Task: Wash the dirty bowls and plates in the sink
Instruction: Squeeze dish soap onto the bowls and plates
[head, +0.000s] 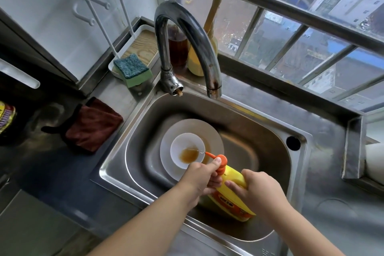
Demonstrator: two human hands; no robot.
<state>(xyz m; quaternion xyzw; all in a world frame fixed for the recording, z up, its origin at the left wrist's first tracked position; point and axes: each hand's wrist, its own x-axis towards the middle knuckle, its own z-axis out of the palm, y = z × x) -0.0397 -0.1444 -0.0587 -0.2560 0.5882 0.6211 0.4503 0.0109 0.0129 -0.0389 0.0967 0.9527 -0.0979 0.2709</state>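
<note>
A white bowl [187,149] with brown liquid in its bottom sits on a white plate [209,133] inside the steel sink [259,127]. Over the sink's near side I hold a yellow dish-soap bottle [232,193] tilted toward the bowl. My left hand [199,178] grips the bottle's neck, with the thumb on the orange pump head [221,161]. The pump's spout reaches over the bowl's rim, and a clear drop shows at its tip. My right hand [257,189] holds the bottle's body from the right.
The curved tap [187,33] arches over the sink's far side, no water running. A blue-green sponge [133,68] lies in a white tray at the back left. A brown cloth [91,124] lies on the left counter. Bottles stand behind the tap by the barred window.
</note>
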